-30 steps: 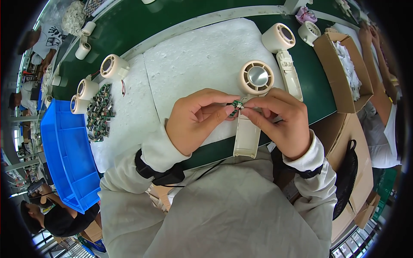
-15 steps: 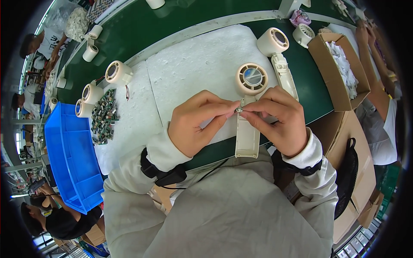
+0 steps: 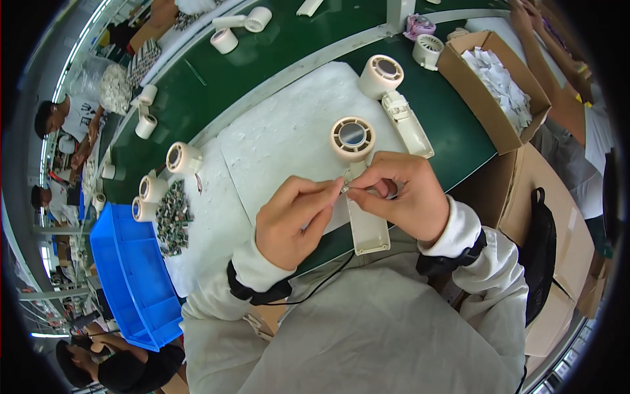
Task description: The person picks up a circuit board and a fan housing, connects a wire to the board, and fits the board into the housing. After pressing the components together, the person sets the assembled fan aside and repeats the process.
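Left hand: our left hand [image 3: 295, 220] has thumb and forefinger pinched together on a tiny metallic part [image 3: 344, 188], the other fingers curled.
Right hand: our right hand [image 3: 401, 194] meets it, fingertips closed on the same part from the other side.
Small part: we see it held between both hands, just above the handle of the cream handheld fan [image 3: 357, 177]; what kind of part it is, we cannot tell.
Fan: it lies on the white foam pad [image 3: 282, 134], round head away from us, handle toward us.
Nearby: a second fan [image 3: 394, 98] lies beside it; a pile of small parts [image 3: 172, 217] sits near the blue bin [image 3: 134, 276]; a cardboard box [image 3: 495, 85] stands to our right.
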### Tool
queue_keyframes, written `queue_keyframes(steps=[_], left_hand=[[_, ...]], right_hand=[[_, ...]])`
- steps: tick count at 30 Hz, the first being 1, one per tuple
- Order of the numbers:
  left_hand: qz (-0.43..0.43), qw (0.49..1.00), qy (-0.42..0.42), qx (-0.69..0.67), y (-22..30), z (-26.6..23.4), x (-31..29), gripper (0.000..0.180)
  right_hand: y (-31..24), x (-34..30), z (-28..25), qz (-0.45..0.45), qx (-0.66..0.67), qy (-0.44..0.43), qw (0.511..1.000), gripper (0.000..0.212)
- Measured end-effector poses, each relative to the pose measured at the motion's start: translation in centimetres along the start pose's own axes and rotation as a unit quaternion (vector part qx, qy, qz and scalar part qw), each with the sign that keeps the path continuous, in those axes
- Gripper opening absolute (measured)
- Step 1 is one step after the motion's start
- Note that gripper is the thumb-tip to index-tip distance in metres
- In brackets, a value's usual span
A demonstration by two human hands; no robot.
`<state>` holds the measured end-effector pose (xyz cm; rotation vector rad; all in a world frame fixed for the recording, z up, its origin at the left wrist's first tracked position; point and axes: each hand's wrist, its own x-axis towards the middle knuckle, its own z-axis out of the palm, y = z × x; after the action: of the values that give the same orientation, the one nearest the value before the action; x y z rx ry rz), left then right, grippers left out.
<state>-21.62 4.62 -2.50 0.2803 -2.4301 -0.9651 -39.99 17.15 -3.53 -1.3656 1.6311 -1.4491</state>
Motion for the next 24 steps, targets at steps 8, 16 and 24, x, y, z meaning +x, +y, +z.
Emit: queue_keyframes(steps=[8,16,24], left_hand=[[0.024,0.989,0.051,0.133,2.2,1.0,0.6,0.038],[-0.083,0.996,0.011,-0.028,2.3,0.4,2.1,0.050],[-0.387,0.803,-0.065,-0.449,-1.0,-2.9,5.6,0.043]], right_hand=[[-1.0,-1.0,2.1,0.083,0.128,0.099,0.983,0.007],[0.1,-0.1,1.0,0.077,0.145,0.074,0.984,0.008],[0.2,0.1,0.5,-0.048,0.095,0.144,0.984,0.010]])
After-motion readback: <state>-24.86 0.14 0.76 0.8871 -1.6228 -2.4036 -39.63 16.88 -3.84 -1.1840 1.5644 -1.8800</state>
